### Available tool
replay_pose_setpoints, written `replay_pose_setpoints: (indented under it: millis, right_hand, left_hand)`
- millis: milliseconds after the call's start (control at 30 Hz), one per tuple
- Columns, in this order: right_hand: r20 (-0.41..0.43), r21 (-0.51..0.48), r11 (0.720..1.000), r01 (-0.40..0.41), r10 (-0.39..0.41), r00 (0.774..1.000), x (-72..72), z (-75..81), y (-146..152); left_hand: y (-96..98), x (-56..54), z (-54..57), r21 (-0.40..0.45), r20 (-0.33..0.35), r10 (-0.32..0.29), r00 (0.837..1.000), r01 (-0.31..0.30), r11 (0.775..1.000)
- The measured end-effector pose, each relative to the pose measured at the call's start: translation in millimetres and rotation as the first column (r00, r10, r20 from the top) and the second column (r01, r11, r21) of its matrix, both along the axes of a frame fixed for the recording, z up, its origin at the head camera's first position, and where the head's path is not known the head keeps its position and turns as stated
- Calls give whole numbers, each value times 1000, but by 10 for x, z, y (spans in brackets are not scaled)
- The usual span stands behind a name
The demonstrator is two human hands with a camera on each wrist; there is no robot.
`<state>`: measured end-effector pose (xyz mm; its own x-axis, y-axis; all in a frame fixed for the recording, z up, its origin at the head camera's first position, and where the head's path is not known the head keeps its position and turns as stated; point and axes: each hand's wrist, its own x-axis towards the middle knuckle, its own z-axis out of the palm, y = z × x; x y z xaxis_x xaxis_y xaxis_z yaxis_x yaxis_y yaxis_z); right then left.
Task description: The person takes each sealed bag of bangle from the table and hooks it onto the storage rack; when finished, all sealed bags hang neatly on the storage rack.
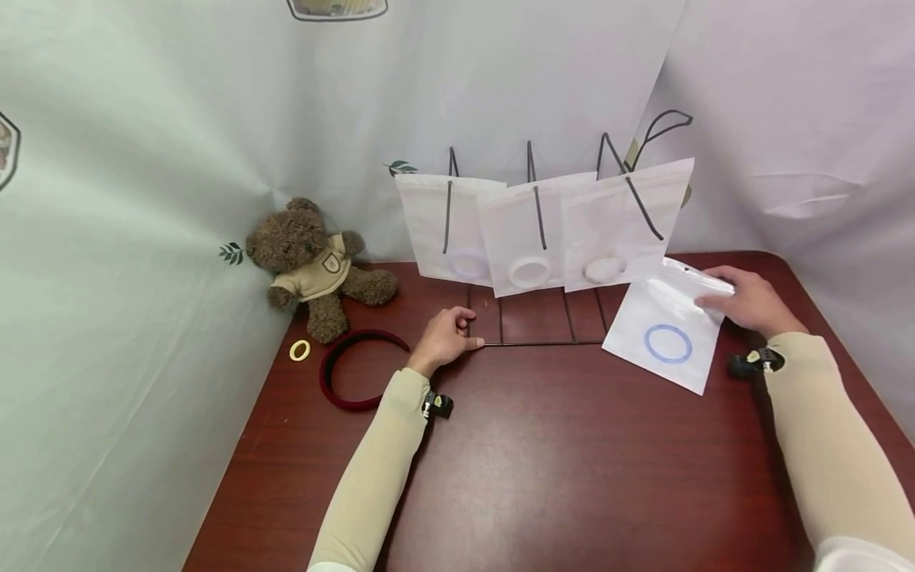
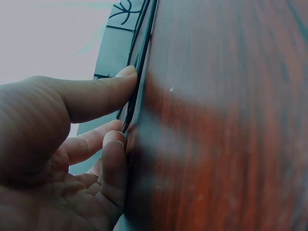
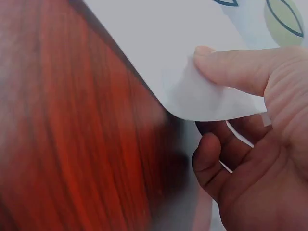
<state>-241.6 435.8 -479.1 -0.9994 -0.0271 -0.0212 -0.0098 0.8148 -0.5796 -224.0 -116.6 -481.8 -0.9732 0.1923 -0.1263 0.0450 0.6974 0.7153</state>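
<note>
My left hand [image 1: 443, 339] is at the front left corner of a black wire rack [image 1: 532, 344], pinching its bottom wire between thumb and fingers. The same hold shows in the left wrist view, with the thumb on the dark wire [image 2: 140, 67]. On the right, my right hand [image 1: 758, 303] pinches the edge of a white zip bag [image 1: 704, 322] with a blue ring [image 1: 668, 343] in it. Three more white bags hang from the rack's prongs: the left bag [image 1: 429, 214], the middle bag [image 1: 511, 226] and the right bag [image 1: 596, 218]. Each has a round shape near its bottom.
A brown teddy bear [image 1: 314, 274] in a beige shirt leans by the back left corner. Near it lie a small yellow ring [image 1: 299, 350] and a dark red headband [image 1: 330, 380] on the wooden table [image 1: 572, 461]. White curtain [image 1: 500, 71] surrounds the table.
</note>
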Motion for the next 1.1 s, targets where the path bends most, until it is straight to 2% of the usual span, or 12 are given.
replay_pose_setpoints:
  millis: [200, 400, 700, 800, 967, 1100]
  right_hand:
    - [-74, -8, 1000, 29, -30, 997, 151, 124, 40]
    - [-156, -56, 995, 77, -85, 984, 333, 284, 82]
    - [-225, -138, 983, 118, -147, 963, 674, 649, 133]
    - [-253, -199, 971, 132, -181, 951, 792, 767, 112]
    - [-317, -349, 930, 111, -228, 920, 979, 969, 20]
    - [-360, -351, 933, 75, -208, 909, 1125, 1129, -114]
  left_hand:
    - [0, 2, 14, -2, 2, -2, 1000, 2, 1000]
    - [1, 10, 15, -2, 4, -2, 1000, 2, 1000]
    - [8, 10, 4, -14, -1, 1, 1000, -1, 1000]
    - [6, 4, 11, -16, -3, -1, 1000, 1, 1000]
    - [12, -2, 23, -13, -3, 2, 1000, -2, 1000]
    - [18, 23, 36, -12, 17, 9, 1000, -8, 1000]
